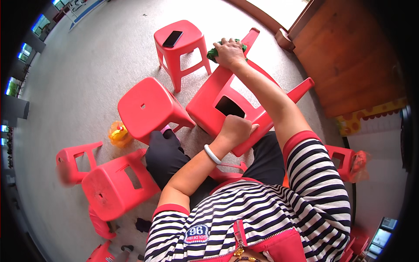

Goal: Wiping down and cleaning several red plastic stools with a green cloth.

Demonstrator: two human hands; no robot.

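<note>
A red plastic stool (208, 98) lies tipped over in front of me, its legs pointing away towards the upper right. My right hand (230, 54) presses a bunched green cloth (212, 55) onto the stool near the base of one far leg. Closer to my body, my left hand (236, 129) is curled into a fist on the stool's side, by a cut-out opening, and grips it there. Its fingertips are hidden from view. A pale bangle (212, 154) circles the left wrist. My dark-trousered knees are on both sides of the stool's near end.
Beyond stands a red stool (183, 32) bearing a black smartphone (173, 39). Another stool (145, 109) is by my left knee, near a yellow toy in orange plastic (119, 133). More stools (103, 193) stand at left. A brown wooden panel (347, 55) rises at right.
</note>
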